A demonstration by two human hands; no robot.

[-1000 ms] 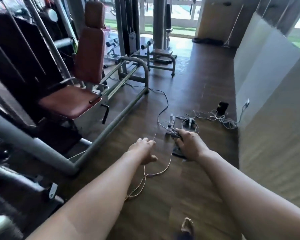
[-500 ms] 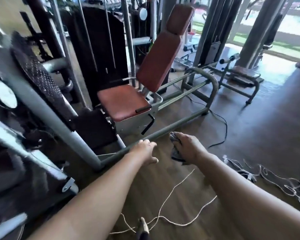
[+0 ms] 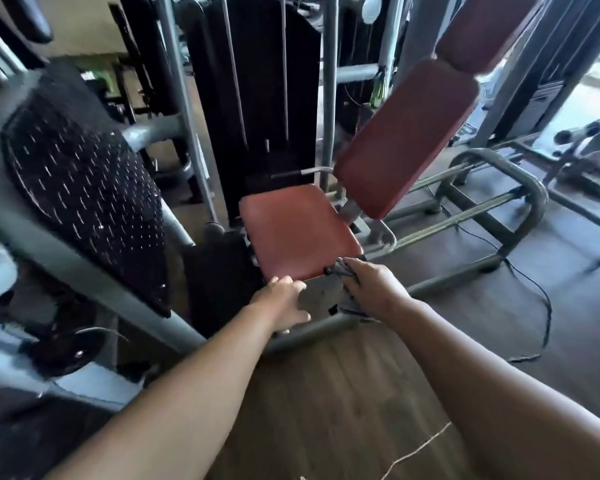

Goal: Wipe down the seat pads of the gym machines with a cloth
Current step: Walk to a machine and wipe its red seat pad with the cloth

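1. The cloth (image 3: pixel 347 271), dark grey and bunched, is in the right hand (image 3: pixel 378 289), whose fingers are curled around it. A fold pokes out past the knuckles and another hangs below the palm.
2. That cloth sits right at the front right corner of the seat pad (image 3: pixel 298 230), a reddish-brown cushion. Whether it touches the pad I cannot tell.
3. The left hand (image 3: pixel 281 301) holds nothing. Its fingers are loosely bent at the pad's front edge, with the thumb lower down (contact with the edge is unclear).
4. Behind the seat, the matching back pad (image 3: pixel 405 136) leans backward, with a smaller head pad (image 3: pixel 482 29) above it.
5. Beyond the seat's far edge stands a dark weight stack (image 3: pixel 257 98) with upright guide rods.
6. To the left, a black studded footplate (image 3: pixel 84 188) is tilted on a grey frame.
7. On the wooden floor (image 3: pixel 326 393), a black cable (image 3: pixel 544 306) trails at the right, and a pale cord (image 3: pixel 419 448) lies near the bottom edge.
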